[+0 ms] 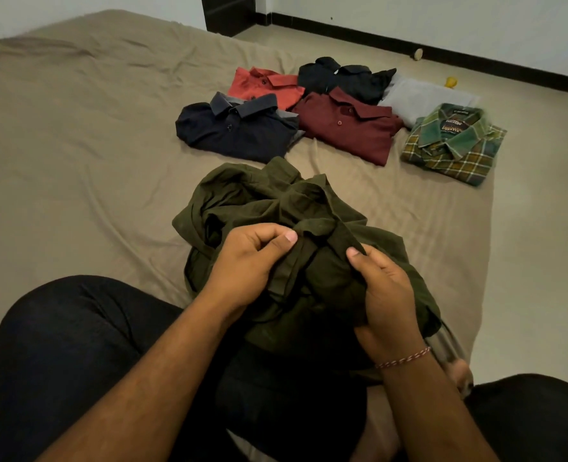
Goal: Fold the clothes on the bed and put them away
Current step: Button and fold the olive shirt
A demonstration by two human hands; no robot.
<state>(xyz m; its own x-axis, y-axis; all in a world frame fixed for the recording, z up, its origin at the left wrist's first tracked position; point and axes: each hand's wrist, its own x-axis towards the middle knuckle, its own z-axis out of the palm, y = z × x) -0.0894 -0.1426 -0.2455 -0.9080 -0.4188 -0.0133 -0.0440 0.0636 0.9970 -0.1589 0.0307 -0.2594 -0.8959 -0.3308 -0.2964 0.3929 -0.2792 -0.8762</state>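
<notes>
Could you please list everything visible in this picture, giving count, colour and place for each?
crumpled olive-green shirt: 1, olive green, unfolded on the bed in front of the person, held by both hands
folded navy collared shirt: 1, dark navy, front left of the folded group
folded orange-red collared shirt: 1, orange-red, behind the navy one
folded black collared shirt: 1, black, back of the group
folded maroon polo shirt: 1, maroon, middle
folded grey garment: 1, light grey, back right
folded green plaid shirt: 1, green and yellow, right end
tan bed sheet: 1, tan, covering the bed
small yellow object: 1, yellow, on the floor
left hand: pinching the olive shirt
right hand: gripping the olive shirt
</notes>
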